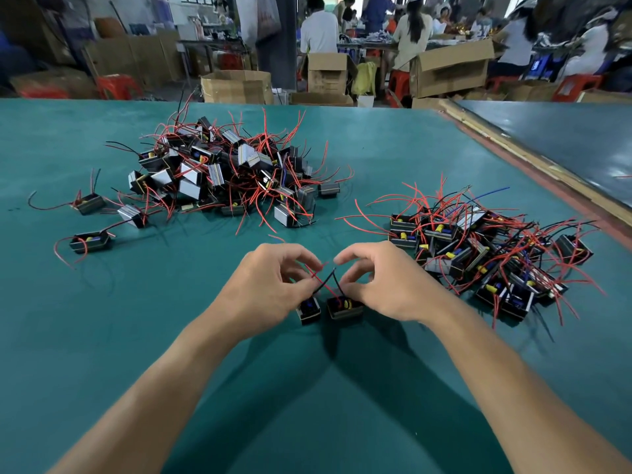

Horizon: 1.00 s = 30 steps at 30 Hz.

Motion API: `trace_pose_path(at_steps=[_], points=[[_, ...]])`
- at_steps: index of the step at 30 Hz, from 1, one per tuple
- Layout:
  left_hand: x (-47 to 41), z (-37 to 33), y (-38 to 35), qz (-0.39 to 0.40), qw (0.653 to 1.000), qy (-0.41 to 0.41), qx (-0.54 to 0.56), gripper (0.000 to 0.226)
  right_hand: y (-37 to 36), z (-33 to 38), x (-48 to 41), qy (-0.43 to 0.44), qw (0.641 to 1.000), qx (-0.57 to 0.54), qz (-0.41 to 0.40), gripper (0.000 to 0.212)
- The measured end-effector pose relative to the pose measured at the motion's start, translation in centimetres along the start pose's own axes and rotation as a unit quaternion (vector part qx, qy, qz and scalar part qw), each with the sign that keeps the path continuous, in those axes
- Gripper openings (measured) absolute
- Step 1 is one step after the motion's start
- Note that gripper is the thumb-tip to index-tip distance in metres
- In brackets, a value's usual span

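Fingertips of the left hand [270, 282] pinch a red wire [330, 289], the right hand [383, 282] curls by a black wire [337, 280], grip unclear, above two small black cases [344, 308] on the green table [171, 319], blue and yellow parts inside.

Black plastic left box [309, 310] beside matching right box [344, 307]
Both are sitting upright before me, red and black wires [325, 282] crossing above.

Bare forearms [164, 378], bare hands [273, 285]
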<state>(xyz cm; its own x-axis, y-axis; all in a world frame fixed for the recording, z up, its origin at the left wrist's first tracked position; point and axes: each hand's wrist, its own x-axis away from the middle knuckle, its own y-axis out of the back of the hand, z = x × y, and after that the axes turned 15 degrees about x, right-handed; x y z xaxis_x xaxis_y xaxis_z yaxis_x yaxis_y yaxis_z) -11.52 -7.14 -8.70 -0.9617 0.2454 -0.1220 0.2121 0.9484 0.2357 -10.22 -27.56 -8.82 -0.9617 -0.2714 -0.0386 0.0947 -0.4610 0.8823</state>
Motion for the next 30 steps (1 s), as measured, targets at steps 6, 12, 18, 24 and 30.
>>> trace_pose_path(at_steps=[6, 12, 18, 24, 30], points=[[0.0, 0.1, 0.0, -0.032, 0.999, 0.037, 0.006, 0.017, 0.0, 0.0, 0.0, -0.011, 1.0, -0.019, -0.016, 0.029], [-0.2, 0.2, 0.3, -0.069, 0.995, 0.071, 0.002, 0.018, -0.4, 0.2, 0.1, 0.014, 1.0, 0.011, 0.013, 0.031], [-0.2, 0.3, 0.5, -0.07, 0.994, 0.083, -0.009, 0.015, -0.5, 0.1, 0.0, 0.02, 1.0, 0.014, -0.017, 0.028], [-0.2, -0.1, 0.2, -0.066, 0.994, 0.079, -0.022, 0.009, -0.4, 0.0, -0.3, 0.005, 1.0, -0.003, -0.02, 0.013], [0.2, -0.9, -0.2, -0.036, 0.997, 0.073, 0.018, 0.015, -0.3, 0.2, -0.3, 0.005, 0.999, -0.019, -0.043, 0.021]])
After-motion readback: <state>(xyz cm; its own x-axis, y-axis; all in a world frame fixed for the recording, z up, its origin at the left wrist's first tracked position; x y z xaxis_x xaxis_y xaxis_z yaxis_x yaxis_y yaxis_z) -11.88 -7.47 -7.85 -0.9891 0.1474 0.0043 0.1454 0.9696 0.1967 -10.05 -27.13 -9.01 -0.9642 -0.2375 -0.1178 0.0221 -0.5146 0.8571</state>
